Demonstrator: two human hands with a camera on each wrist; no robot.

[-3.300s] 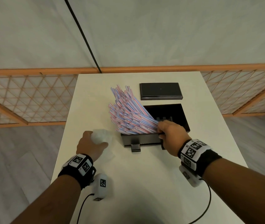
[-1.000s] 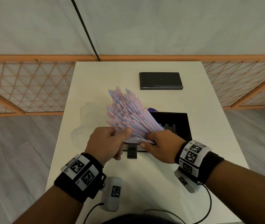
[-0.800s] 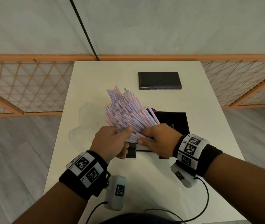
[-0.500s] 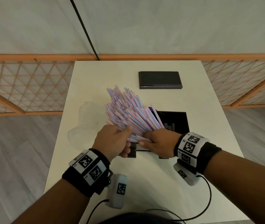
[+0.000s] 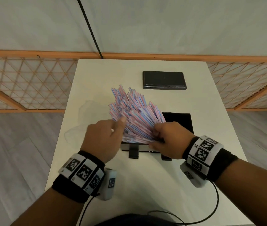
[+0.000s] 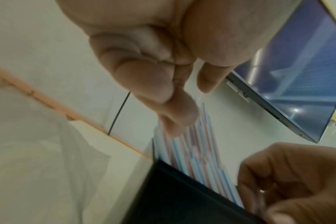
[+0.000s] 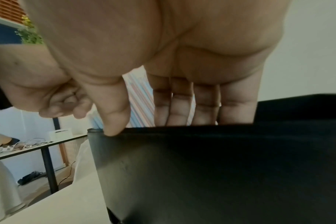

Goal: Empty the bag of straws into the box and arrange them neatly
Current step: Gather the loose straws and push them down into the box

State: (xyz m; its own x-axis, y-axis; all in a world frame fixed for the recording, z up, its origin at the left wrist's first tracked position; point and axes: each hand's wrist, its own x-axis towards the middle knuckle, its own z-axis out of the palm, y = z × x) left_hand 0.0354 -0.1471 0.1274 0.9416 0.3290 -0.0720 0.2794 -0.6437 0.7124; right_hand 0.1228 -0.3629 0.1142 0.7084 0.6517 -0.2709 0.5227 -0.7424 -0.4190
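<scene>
A thick bundle of pink-and-blue striped straws [image 5: 130, 111] stands slanted in the black box [image 5: 143, 146], fanning up and to the left over its rim. My left hand [image 5: 119, 126] is against the bundle's left side, thumb up along the straws [image 6: 194, 153] and fingers curled, holding nothing I can see. My right hand [image 5: 155, 137] reaches into the box at the straws' lower ends. In the right wrist view its fingers [image 7: 203, 106] point straight down behind the box's front wall [image 7: 201, 166] and its thumb lies on the rim.
The empty clear plastic bag [image 5: 84, 115] lies crumpled on the white table [image 5: 145, 185], left of the box. The box's flat black lid [image 5: 164, 79] sits near the far edge. A wooden lattice fence runs behind the table.
My left hand dropped the crumpled bag at the left and came to the straws. Over the last second its thumb has slid higher up the bundle, which leans a little more to the right.
</scene>
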